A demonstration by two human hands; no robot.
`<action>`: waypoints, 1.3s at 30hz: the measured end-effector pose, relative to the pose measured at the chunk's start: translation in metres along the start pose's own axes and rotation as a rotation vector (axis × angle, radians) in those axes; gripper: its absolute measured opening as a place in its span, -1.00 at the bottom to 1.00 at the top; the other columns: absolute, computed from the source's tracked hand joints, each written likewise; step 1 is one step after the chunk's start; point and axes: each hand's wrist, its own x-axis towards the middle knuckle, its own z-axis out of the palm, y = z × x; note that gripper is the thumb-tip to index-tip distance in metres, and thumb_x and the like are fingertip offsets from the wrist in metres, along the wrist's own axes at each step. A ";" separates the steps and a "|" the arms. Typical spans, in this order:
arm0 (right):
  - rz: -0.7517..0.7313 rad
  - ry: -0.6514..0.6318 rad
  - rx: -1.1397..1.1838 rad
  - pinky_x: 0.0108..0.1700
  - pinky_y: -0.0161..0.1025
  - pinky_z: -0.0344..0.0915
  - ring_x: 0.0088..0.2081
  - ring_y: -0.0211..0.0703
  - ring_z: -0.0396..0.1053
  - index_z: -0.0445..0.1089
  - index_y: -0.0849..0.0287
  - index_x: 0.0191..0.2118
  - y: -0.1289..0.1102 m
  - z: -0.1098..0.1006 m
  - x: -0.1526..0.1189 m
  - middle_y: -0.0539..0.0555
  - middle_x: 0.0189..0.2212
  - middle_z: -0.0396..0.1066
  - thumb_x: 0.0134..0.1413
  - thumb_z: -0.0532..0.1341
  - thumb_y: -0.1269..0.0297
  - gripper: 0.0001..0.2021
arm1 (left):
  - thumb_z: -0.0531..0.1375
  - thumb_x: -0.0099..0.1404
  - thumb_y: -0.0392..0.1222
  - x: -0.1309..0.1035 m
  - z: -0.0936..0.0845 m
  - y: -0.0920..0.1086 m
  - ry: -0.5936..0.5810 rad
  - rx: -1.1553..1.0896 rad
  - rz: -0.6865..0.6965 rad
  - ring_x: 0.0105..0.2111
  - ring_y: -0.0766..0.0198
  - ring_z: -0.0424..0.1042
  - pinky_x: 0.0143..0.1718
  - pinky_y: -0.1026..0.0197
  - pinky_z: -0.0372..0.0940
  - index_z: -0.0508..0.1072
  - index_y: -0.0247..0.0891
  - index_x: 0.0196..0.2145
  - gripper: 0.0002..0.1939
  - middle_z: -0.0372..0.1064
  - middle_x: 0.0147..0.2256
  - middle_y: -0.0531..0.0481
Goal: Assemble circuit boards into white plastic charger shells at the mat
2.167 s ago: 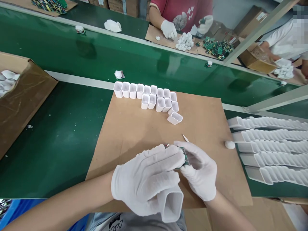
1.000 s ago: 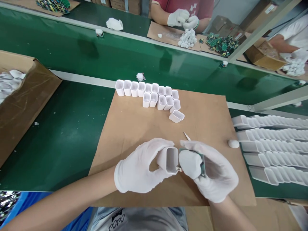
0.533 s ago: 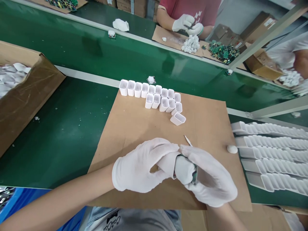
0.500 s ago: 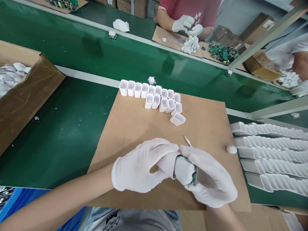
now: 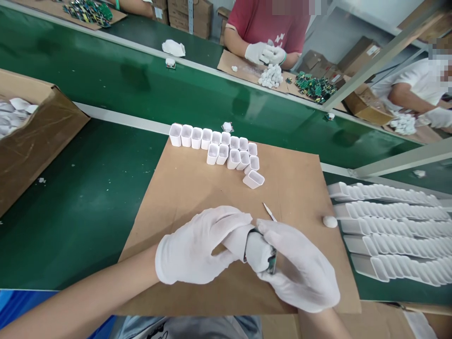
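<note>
Cardboard leaves room between left hand and far-edge cups.

Our green bench bears a cardboard sheet. Around it we have white cups at three o'clock, a carton at ten.

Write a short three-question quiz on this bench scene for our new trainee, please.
1. True or false: the left hand holds a white case.
2. Which is nearer the right hand: (a) the white stick or (b) the carton on the left?
3. Fill in: the board is at the case's ___ end.

Key: 1 true; 2 a; 3 open.
</note>
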 end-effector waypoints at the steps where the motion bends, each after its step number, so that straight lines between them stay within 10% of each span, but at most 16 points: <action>1: -0.003 -0.008 0.003 -0.23 -0.04 0.54 -0.15 0.05 0.52 0.16 0.02 0.29 0.000 0.000 0.001 0.07 -0.34 0.54 0.20 0.24 0.43 -0.42 | 0.12 0.27 -0.28 0.000 0.000 0.000 -0.001 0.006 0.000 -0.03 0.04 0.40 -0.05 -0.03 0.40 0.14 -0.17 0.18 -0.47 0.33 0.03 -0.19; 21: -0.078 0.010 -0.309 -0.28 -0.11 0.51 -0.19 0.01 0.48 0.33 0.19 0.08 -0.001 0.004 0.010 0.17 -0.24 0.48 0.25 0.23 0.34 -0.70 | 0.14 0.27 -0.35 0.002 0.002 -0.002 -0.047 -0.169 -0.025 0.07 0.09 0.33 0.05 -0.02 0.35 0.13 -0.16 0.19 -0.44 0.29 0.08 -0.17; 29: 0.125 0.052 0.213 -0.01 -0.01 0.45 -0.02 0.04 0.42 0.09 0.14 0.32 0.005 0.007 -0.011 0.19 -0.01 0.42 0.15 0.32 0.07 -0.30 | 0.18 0.23 -0.38 0.006 0.001 0.004 -0.118 -0.473 -0.171 -0.01 0.15 0.39 0.04 0.04 0.35 0.21 -0.21 0.14 -0.48 0.31 0.05 -0.15; 33: 0.267 0.079 0.388 -0.07 -0.02 0.46 -0.04 0.02 0.41 0.19 0.12 0.26 0.006 0.007 -0.017 0.21 -0.01 0.38 0.30 0.17 0.10 -0.51 | 0.22 0.25 -0.32 0.004 0.003 0.004 -0.148 -0.570 -0.288 -0.06 0.13 0.42 -0.02 0.02 0.38 0.20 -0.20 0.15 -0.48 0.33 0.00 -0.16; 39: -0.061 -0.003 0.029 0.05 0.01 0.40 0.10 0.04 0.32 0.29 0.11 0.07 0.008 0.009 -0.007 0.24 0.15 0.21 0.25 0.21 0.29 -0.71 | 0.25 0.24 -0.29 0.004 0.005 0.003 -0.079 -0.595 -0.252 -0.09 0.13 0.43 -0.07 0.06 0.39 0.20 -0.16 0.14 -0.47 0.38 -0.13 -0.07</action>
